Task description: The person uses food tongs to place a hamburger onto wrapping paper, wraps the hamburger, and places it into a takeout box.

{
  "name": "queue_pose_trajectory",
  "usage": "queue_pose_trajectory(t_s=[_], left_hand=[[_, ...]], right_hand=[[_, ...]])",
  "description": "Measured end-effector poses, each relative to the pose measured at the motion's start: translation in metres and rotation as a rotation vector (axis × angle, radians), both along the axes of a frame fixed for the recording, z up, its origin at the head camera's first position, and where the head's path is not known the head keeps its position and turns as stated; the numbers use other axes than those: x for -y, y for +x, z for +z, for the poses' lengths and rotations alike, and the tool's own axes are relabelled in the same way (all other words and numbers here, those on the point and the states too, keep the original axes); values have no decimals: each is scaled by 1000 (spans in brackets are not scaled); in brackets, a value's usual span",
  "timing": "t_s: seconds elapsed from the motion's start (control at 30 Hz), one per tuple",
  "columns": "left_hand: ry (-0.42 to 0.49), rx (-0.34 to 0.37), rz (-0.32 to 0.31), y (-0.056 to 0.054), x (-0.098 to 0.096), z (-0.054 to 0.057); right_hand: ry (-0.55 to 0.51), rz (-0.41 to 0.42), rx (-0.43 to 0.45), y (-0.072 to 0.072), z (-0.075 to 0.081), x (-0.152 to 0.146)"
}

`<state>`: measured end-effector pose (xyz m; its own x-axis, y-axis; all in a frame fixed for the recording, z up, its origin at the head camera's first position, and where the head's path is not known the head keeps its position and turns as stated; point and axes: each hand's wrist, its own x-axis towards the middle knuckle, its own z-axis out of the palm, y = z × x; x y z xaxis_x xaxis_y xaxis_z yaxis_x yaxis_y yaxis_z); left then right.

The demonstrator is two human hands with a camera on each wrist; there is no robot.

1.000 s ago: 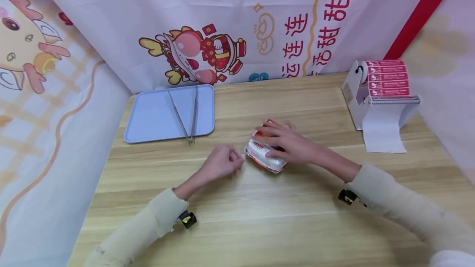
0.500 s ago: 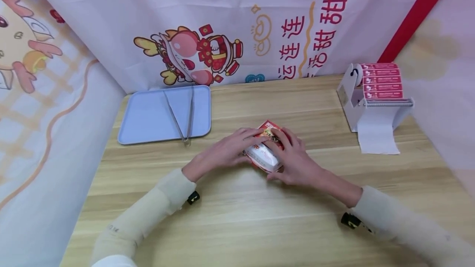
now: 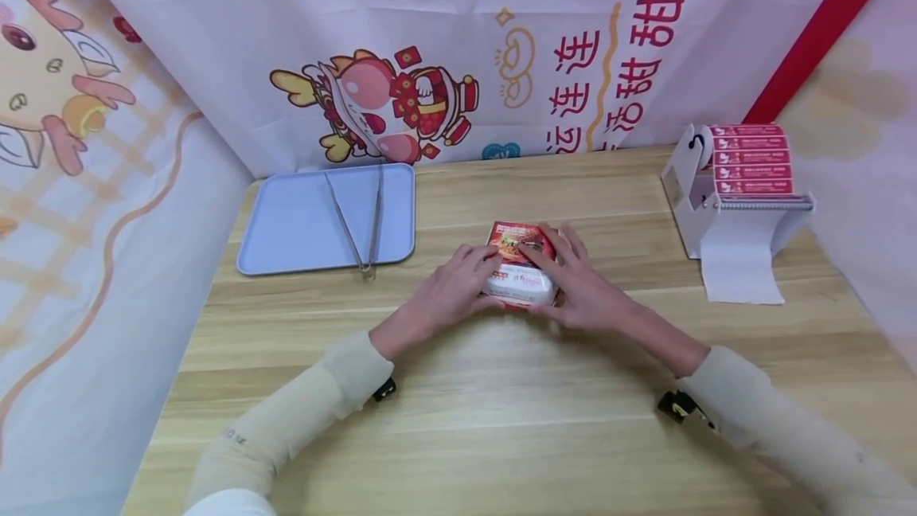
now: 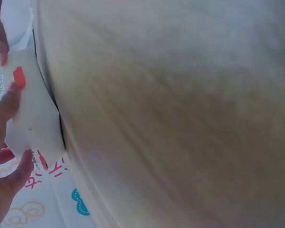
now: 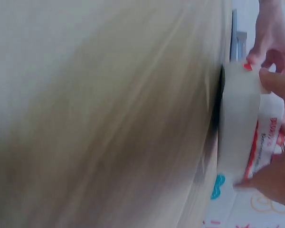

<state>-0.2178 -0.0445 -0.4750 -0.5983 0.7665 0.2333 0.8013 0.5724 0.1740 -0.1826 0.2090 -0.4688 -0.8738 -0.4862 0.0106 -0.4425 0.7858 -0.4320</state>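
Observation:
A red and white paper burger box lies on the wooden table, its printed food picture toward the far side and a white band across its near part. My left hand grips its left side, thumb at the near edge. From the right, my right hand holds the box, fingers over its far right corner and thumb at the near edge. Pale plain sides of the box show in the left wrist view. In the right wrist view, fingers of both hands are around the box.
At the back left is a light blue tray, with metal tongs lying over its right part and past its front edge. A label dispenser with a roll of red labels stands at the back right. A printed cloth hangs behind the table.
My left hand has come from beside the box to its left side. The right hand has shifted its hold, and the box has turned from slanted to nearly square with the table.

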Motion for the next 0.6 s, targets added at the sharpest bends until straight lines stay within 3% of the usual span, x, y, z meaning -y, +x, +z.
queue_pose_trajectory(t_s=[0.13,0.33,0.4,0.6], left_hand=[[-20,-4,-19,-2,-2,0],[-45,161,-24,-7,3,1],[-42,187,-11,-8,5,1],[0,85,18,-15,9,1]], right_hand=[[6,69,26,-7,-1,-11],[-12,180,27,-19,-6,-19],[-10,205,23,-22,-7,-19],[-5,253,9,-40,-11,-16]])
